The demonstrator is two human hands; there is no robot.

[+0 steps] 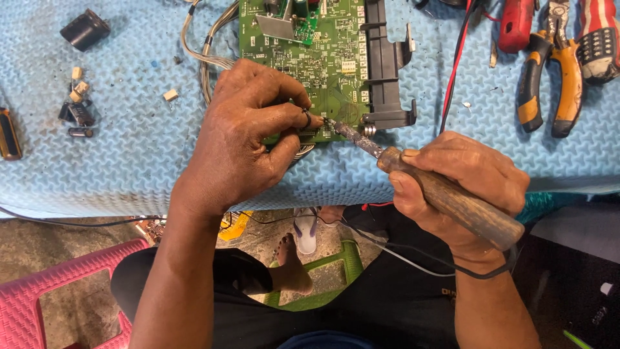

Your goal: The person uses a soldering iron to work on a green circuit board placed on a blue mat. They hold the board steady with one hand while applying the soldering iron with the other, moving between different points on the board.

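Your right hand (462, 184) grips the wooden-handled soldering iron (445, 194); your left hand (248, 132) pinches solder wire (306, 117) on the green circuit board (323, 52). Orange-handled pliers (549, 77) lie well apart, right.

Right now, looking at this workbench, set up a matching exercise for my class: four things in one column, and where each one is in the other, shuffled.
Things:
1. soldering iron
2. green circuit board
3. orange-handled pliers
4. black cylinder

Places:
A. far left corner of the blue mat
B. under the left hand
C. gripped in the right hand
D. right side of the mat, beside the red cable

Pairs: 1-C, 2-B, 3-D, 4-A
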